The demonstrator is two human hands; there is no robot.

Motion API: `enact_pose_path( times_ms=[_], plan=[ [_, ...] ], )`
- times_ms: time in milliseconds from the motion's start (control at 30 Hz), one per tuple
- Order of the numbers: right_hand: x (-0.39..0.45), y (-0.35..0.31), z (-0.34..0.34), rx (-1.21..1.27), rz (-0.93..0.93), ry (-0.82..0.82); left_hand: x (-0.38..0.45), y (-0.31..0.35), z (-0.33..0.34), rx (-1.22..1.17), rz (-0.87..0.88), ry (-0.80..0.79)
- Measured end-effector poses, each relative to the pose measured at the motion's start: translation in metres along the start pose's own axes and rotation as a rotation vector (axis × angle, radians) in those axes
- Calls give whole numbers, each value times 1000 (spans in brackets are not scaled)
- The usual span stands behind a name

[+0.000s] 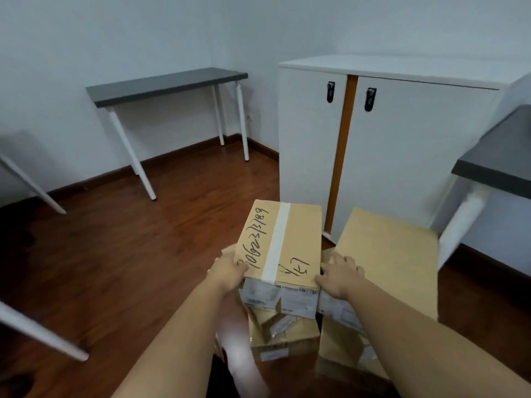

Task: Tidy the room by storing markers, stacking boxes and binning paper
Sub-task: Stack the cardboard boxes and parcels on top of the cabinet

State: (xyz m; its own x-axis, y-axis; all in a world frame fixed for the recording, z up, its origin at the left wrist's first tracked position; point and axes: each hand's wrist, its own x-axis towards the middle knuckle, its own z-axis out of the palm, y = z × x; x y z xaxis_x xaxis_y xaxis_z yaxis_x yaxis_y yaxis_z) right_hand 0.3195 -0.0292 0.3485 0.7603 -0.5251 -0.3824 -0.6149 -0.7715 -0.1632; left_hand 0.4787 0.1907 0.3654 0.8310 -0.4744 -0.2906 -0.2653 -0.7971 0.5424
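Right now you hold a taped cardboard box between both hands, above the wooden floor and in front of the white cabinet. Your left hand grips the box's near left corner, with the thumb lying over the top edge by the handwritten numbers and the fingers wrapped down the side. Your right hand presses against the near right edge, fingers spread and bent around the corner, holding that side. A strip of pale tape runs down the middle of the box's top, and printed labels show on the face turned toward you.

Below the held box sits a smaller cardboard box, also labelled; whether the two touch cannot be told. To your right, just beside the held box, stands a larger cardboard box with a plain top, its far edge close to the cabinet doors. A blurred whitish shape crosses the lower middle, near your left forearm; what it is cannot be told.

Against the far wall stands a dark-topped table on white legs. Another dark tabletop juts in at the right edge, and white table legs cross the left side.
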Motion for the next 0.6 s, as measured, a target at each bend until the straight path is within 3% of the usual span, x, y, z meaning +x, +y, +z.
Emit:
enact_pose_path(
  times_ms=[200, 333, 500, 600],
  plan=[
    [22, -15, 19, 223, 179, -10, 22, -20, 9, -169, -120, -49],
    [33, -30, 19, 352, 306, 14, 33, -23, 9, -530, -221, -96],
    [47, -52, 12, 542, 313, 80, 54, -14, -22, -517, -284, 125],
    [59, -65, -4, 898, 306, 116, 67, -2, -51, -694, -239, 168]
  ],
)
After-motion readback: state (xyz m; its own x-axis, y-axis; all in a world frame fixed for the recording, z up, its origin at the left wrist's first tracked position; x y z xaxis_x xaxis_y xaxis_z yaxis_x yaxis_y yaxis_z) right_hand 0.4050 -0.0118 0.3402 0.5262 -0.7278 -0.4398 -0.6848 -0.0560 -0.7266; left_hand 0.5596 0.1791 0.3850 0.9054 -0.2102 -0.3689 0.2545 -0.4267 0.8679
